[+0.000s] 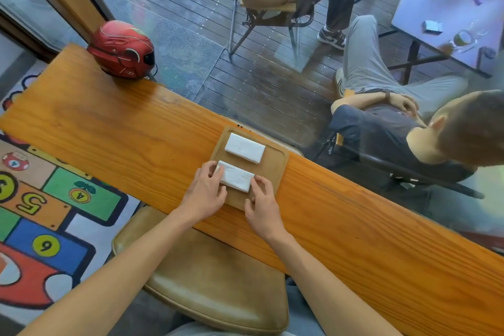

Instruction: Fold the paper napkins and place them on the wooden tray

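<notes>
You are sitting at a long wooden counter (114,128) that is running beside a big window. A tan stool (215,281) is standing under the counter, right below your arms. A red helmet (122,49) is sitting at the far left end of the counter, well apart from everything else. A wooden tray (275,169) is lying flat on the counter in front of you. Two folded white napkins are lying on the tray, side by side but not touching. The far napkin (245,148) is lying alone with nothing on it. The near napkin (236,179) is lying between your hands. Your left hand (204,194) is touching its left end, with the fingers curled over that corner in a narrow grip. Your right hand (263,209) is touching its right end, with the fingertips pressing at the edge. Both hands are holding the near napkin down on the tray.
</notes>
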